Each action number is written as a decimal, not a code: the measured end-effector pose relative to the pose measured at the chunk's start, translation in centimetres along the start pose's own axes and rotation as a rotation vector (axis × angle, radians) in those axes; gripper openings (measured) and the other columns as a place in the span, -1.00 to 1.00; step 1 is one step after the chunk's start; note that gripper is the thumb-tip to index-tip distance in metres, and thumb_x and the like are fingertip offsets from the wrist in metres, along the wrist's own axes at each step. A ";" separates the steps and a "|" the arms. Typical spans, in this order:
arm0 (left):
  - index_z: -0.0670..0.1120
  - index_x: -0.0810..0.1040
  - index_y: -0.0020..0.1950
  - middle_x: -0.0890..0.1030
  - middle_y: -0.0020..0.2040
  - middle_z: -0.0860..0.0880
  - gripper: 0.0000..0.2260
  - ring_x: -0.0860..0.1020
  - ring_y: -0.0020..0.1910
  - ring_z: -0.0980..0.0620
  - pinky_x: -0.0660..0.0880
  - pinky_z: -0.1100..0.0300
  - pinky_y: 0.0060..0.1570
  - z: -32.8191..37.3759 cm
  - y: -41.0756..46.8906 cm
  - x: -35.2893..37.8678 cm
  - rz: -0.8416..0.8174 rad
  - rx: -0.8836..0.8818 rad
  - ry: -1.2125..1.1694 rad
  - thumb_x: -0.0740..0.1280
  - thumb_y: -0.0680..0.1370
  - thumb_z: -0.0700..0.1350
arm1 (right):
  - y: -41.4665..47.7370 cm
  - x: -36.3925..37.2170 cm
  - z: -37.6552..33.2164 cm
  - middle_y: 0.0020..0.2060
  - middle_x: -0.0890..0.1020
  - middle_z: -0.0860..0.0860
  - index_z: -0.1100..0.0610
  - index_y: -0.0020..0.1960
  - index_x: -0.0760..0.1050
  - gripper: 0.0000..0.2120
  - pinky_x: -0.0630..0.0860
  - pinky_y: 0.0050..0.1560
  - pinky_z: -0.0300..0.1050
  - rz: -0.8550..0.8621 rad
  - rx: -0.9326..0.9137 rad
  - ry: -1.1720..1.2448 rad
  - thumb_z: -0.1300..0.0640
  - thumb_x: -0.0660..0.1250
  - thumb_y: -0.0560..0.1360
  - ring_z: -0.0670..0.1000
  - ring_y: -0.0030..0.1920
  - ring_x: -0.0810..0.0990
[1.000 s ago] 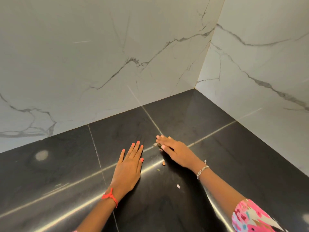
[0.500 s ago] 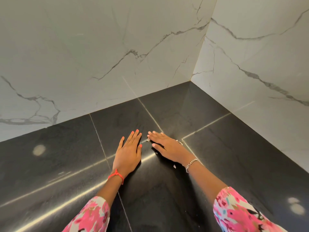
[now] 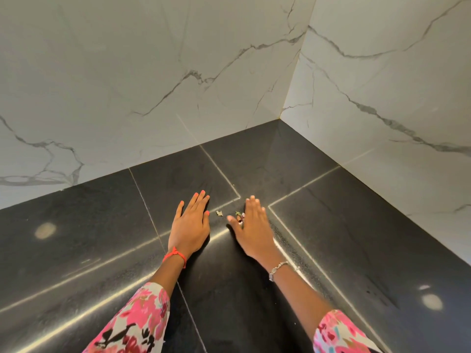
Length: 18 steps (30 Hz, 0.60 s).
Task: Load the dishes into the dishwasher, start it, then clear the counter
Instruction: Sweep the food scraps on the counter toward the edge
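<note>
Black stone counter (image 3: 331, 238), glossy, cut by pale seams. White veined marble walls (image 3: 127, 85) meet at its far right corner. Two ceiling-light reflections show, one near the left edge (image 3: 45, 230) and one near the right edge (image 3: 431, 301).

Left hand (image 3: 190, 225): we see it palm down on the counter, fingers straight and held close together, pointing toward the back edge. The thumb lies alongside, only narrowly spread. It holds nothing. Nails are painted coral. There is a red thread (image 3: 175, 256) at the wrist and a pink floral sleeve (image 3: 137, 319) below.

Right hand (image 3: 253, 225): palm down, fingers straight and together, thumb set out toward the left hand. It grips nothing. It is slightly blurred, so we cannot tell whether the palm presses the stone or sits just above it. There is a silver bracelet (image 3: 277, 267) at the wrist.

Debris lies in the gap between the two hands, short of the back edge, well in from the far right corner and just by the junction of the seams:
- pale scrap (image 3: 219, 213), loose on the stone, just beside the left thumb tip, apart from the right hand.
- green bit (image 3: 237, 213), tucked against the right forefinger's side, above the thumb.
- red-and-white bit (image 3: 241, 218), in the crook between the right thumb and forefinger. It looks to be touching the finger, though it is too small for us to be sure.
</note>
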State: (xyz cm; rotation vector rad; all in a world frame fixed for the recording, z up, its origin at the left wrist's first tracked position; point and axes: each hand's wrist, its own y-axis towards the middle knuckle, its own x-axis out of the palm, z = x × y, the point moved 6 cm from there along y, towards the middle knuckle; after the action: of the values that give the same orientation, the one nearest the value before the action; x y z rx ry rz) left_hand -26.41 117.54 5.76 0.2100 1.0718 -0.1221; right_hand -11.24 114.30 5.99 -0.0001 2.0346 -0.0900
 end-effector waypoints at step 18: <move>-0.04 0.14 0.49 0.12 0.51 0.08 -0.55 0.01 0.50 0.16 -0.09 0.10 0.50 0.0 0.0 -0.2 0.025 0.006 -0.002 0.04 0.59 -0.18 | -4.0 0.3 -2.0 0.51 0.05 -0.07 0.14 0.51 0.06 -0.40 -0.03 0.43 -0.30 -0.060 -0.392 -0.132 0.45 0.04 0.53 -0.12 0.51 -0.02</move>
State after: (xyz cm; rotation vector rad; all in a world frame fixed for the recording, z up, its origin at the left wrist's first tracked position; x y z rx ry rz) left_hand -26.50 117.52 5.93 0.2280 1.0668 -0.1032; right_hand -13.30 110.42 6.89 -0.3056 1.8910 0.2649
